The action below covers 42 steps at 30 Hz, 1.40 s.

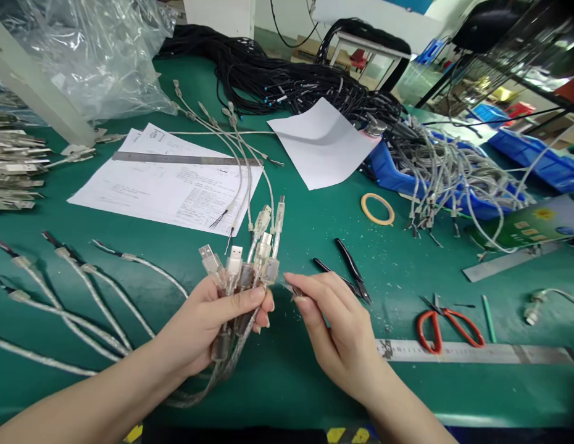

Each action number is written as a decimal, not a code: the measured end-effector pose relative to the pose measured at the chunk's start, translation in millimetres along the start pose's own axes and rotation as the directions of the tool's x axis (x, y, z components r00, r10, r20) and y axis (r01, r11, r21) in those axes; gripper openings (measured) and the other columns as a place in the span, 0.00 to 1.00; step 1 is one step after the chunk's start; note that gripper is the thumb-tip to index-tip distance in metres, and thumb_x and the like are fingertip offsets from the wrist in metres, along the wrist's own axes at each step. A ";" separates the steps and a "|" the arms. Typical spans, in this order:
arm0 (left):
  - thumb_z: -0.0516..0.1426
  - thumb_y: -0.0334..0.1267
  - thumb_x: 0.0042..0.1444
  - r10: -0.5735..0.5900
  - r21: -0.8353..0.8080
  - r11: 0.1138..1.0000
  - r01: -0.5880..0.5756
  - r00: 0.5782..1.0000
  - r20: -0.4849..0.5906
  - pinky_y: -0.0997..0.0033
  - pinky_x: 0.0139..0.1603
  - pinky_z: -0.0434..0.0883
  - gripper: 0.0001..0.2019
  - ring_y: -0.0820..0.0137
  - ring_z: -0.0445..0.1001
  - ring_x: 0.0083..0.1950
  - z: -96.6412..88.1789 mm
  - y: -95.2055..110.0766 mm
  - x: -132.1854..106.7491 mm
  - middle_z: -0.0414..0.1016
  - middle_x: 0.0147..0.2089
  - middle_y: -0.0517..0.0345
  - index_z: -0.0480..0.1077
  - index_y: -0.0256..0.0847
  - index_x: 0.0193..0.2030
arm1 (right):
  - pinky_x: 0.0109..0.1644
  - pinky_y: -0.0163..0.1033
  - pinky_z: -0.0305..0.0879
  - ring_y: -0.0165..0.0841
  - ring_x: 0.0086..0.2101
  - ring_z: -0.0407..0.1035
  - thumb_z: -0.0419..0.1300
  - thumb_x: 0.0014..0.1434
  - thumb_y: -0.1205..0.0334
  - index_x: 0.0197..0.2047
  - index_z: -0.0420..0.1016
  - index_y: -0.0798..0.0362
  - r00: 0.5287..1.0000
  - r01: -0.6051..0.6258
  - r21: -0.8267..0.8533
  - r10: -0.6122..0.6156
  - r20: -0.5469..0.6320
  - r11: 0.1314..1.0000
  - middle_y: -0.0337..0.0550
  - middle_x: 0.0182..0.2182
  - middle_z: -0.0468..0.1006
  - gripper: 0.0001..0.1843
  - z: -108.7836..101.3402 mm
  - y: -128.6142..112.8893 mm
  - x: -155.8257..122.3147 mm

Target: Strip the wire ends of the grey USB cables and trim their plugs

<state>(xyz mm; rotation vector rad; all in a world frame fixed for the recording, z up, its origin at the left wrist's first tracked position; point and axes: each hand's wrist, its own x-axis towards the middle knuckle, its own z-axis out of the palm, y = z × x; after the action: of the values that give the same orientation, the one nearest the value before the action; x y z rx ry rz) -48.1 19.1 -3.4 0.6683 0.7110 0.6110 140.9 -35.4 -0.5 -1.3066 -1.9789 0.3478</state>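
My left hand (222, 320) is closed around a bundle of clear-jacketed USB cables (234, 262), their metal plugs pointing up and away from me. Braided grey leads run from the bundle below the hand, and several stripped wire ends (60, 253) fan out on the left. Just right of the plugs, my right hand (337, 327) pinches a small thin blade-like piece (294, 290) between thumb and forefinger. Fingers cover most of that piece, so its exact kind is hidden. Its tip is close to the bundle; whether it touches cannot be told.
Black-handled cutters (352, 268), red-handled scissors (437, 333) and a steel ruler (490, 353) lie right. Behind are a tape roll (378, 209), a blue bin (393, 169) of cables, printed sheets (162, 191), black cables (287, 74) and a plastic bag (106, 55).
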 end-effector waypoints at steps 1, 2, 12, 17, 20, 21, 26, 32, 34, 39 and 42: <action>0.63 0.37 0.57 0.001 -0.004 1.000 -0.001 1.000 0.006 0.83 0.30 0.69 0.09 0.77 0.71 0.27 -0.2 -0.3 0.2 0.74 0.25 0.59 0.77 0.36 0.27 | 0.42 0.40 0.64 0.32 0.37 0.66 0.53 0.66 0.72 0.56 0.67 0.57 1.000 0.010 -0.002 -0.010 0.002 1.000 0.46 0.39 0.75 0.16 0.1 -0.3 -0.4; 0.63 0.37 0.57 0.003 -0.009 1.000 -0.003 1.000 0.008 0.83 0.30 0.69 0.09 0.78 0.71 0.27 -0.2 -0.4 0.4 0.74 0.25 0.59 0.77 0.36 0.28 | 0.41 0.40 0.64 0.32 0.37 0.66 0.53 0.66 0.72 0.56 0.67 0.57 1.000 0.011 0.005 -0.011 0.002 1.000 0.45 0.38 0.75 0.16 0.3 -0.7 -0.7; 0.70 0.35 0.46 -0.124 -0.007 0.992 0.124 0.992 0.026 0.80 0.28 0.72 0.07 0.75 0.75 0.25 9.8 -5.9 2.5 0.79 0.25 0.58 0.79 0.36 0.30 | 0.33 0.35 0.62 0.28 0.30 0.64 0.53 0.68 0.56 0.38 0.74 0.53 0.912 -0.407 0.454 0.377 0.159 0.793 0.39 0.29 0.71 0.12 -5.3 -0.7 8.1; 0.69 0.33 0.47 -0.146 0.011 0.989 0.146 0.987 0.068 0.80 0.28 0.72 0.05 0.74 0.76 0.26 11.3 -5.0 1.8 0.79 0.28 0.57 0.79 0.36 0.30 | 0.32 0.35 0.62 0.28 0.28 0.63 0.55 0.67 0.55 0.34 0.71 0.53 0.891 -0.442 0.528 0.423 0.166 0.725 0.38 0.28 0.70 0.13 -3.0 0.8 9.2; 0.68 0.33 0.48 -0.164 -0.007 0.986 0.166 0.981 0.098 0.80 0.26 0.72 0.05 0.74 0.76 0.24 10.4 -3.5 1.2 0.80 0.27 0.57 0.78 0.37 0.31 | 0.39 0.38 0.67 0.30 0.34 0.68 0.54 0.67 0.56 0.38 0.71 0.53 0.904 -0.404 0.484 0.419 0.082 0.776 0.42 0.35 0.74 0.11 -2.8 5.6 5.9; 0.68 0.33 0.48 -0.160 -0.011 0.987 0.162 0.983 0.088 0.80 0.26 0.72 0.05 0.75 0.75 0.23 10.0 -3.2 1.2 0.80 0.26 0.57 0.78 0.36 0.30 | 0.40 0.38 0.67 0.31 0.36 0.69 0.53 0.68 0.56 0.42 0.72 0.52 0.909 -0.390 0.449 0.413 0.050 0.804 0.44 0.38 0.74 0.10 -3.1 7.8 4.1; 0.69 0.33 0.48 -0.101 -0.010 0.995 0.101 0.995 0.017 0.82 0.27 0.72 0.05 0.76 0.75 0.24 8.1 -2.9 2.5 0.79 0.24 0.57 0.78 0.35 0.27 | 0.32 0.36 0.66 0.28 0.27 0.67 0.47 0.71 0.62 0.58 0.68 0.51 0.948 -0.301 0.229 0.316 -0.034 0.926 0.38 0.29 0.71 0.16 -5.0 14.3 -3.5; 0.69 0.33 0.47 -0.060 -0.090 0.994 0.060 0.998 -0.001 0.81 0.28 0.73 0.06 0.76 0.75 0.25 8.1 -2.7 3.5 0.80 0.27 0.58 0.78 0.36 0.30 | 0.38 0.43 0.70 0.37 0.36 0.69 0.46 0.71 0.60 0.63 0.60 0.60 0.996 -0.072 -0.059 0.075 0.053 0.996 0.49 0.36 0.74 0.21 -0.2 3.6 -5.3; 0.70 0.33 0.46 -0.057 -0.100 0.993 0.056 0.998 -0.001 0.82 0.27 0.72 0.07 0.76 0.75 0.25 8.7 -2.4 3.2 0.79 0.26 0.58 0.78 0.35 0.30 | 0.39 0.45 0.70 0.40 0.37 0.68 0.44 0.71 0.59 0.63 0.58 0.61 0.997 -0.037 -0.122 0.046 0.069 0.992 0.52 0.38 0.75 0.22 2.2 0.4 -5.6; 0.70 0.33 0.46 -0.056 -0.101 0.993 0.055 0.998 -0.004 0.82 0.28 0.73 0.07 0.76 0.75 0.25 9.8 -1.8 1.8 0.79 0.26 0.57 0.78 0.35 0.30 | 0.36 0.46 0.69 0.40 0.34 0.66 0.43 0.71 0.61 0.60 0.61 0.64 0.996 -0.015 -0.188 0.032 0.088 0.982 0.53 0.35 0.74 0.21 6.1 -1.5 -5.0; 0.70 0.34 0.46 -0.050 -0.079 0.996 0.050 0.999 -0.006 0.82 0.28 0.72 0.07 0.76 0.74 0.25 10.5 -1.6 2.0 0.78 0.24 0.57 0.78 0.34 0.29 | 0.35 0.45 0.67 0.39 0.33 0.65 0.44 0.71 0.62 0.57 0.64 0.65 0.993 -0.014 -0.210 0.037 0.108 0.978 0.53 0.34 0.74 0.19 7.3 -0.9 -4.3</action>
<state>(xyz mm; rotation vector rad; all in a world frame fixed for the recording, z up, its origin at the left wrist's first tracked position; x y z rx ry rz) -38.7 15.9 0.7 0.5738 0.7055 0.5928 136.2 -38.5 -6.9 -1.4728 -2.1406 0.2334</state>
